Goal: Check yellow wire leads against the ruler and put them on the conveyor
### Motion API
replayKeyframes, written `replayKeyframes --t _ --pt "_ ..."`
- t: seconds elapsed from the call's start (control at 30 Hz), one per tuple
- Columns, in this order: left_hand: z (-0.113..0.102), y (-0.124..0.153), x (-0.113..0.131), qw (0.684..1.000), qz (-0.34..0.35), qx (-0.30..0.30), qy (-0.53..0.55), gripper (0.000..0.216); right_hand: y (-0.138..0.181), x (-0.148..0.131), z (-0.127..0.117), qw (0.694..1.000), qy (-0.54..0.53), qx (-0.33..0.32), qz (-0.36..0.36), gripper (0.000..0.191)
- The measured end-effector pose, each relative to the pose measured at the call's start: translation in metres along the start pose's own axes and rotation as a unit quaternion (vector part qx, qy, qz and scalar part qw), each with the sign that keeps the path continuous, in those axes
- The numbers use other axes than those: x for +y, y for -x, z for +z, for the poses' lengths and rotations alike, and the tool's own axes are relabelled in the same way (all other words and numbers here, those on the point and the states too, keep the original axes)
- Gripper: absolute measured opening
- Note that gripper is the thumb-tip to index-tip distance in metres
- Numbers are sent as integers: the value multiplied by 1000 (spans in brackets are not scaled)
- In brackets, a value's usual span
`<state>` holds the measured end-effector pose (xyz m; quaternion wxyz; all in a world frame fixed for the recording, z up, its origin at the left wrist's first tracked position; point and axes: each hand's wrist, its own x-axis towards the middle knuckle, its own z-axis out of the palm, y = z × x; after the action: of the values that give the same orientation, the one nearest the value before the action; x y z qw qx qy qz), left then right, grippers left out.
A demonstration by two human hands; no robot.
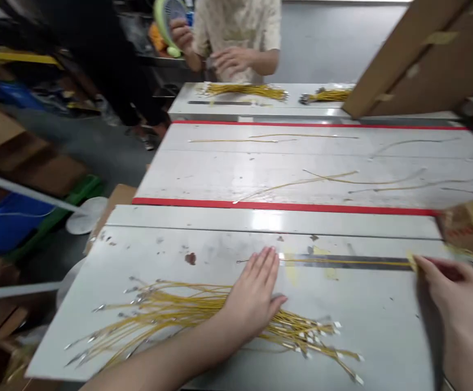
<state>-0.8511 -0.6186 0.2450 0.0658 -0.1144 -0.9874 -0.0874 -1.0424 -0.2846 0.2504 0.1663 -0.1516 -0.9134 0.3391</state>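
Observation:
My left hand (256, 293) lies flat with its fingers stretched out on the grey table (383, 320), its fingertips on one yellow wire (342, 262) laid along a dark ruler strip (354, 263). My right hand (460, 309) pinches the right end of that same wire. Under my left wrist spreads a loose bundle of several yellow wires (171, 315) with metal terminals at both ends.
A conveyor belt (301, 168) edged in red carries a few loose wires. Across it, another person (236, 32) stands at a far table with more wire bundles (244, 90). A cardboard box (419, 60) leans at the upper right; another box (470, 225) sits at the right edge.

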Motion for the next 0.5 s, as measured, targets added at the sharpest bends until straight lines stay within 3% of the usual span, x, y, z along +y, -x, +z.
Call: replayKeyframes --t 0.07,0.23,0.5 --pt "6 0 -1 1000 7 19 -11 66 -2 5 -2 999 26 22 7 23" --pt "12 0 -1 996 7 67 -58 66 -5 -1 6 996 38 46 -72 32" --pt "11 -1 0 991 13 76 -109 60 -5 4 7 996 37 34 -68 24"
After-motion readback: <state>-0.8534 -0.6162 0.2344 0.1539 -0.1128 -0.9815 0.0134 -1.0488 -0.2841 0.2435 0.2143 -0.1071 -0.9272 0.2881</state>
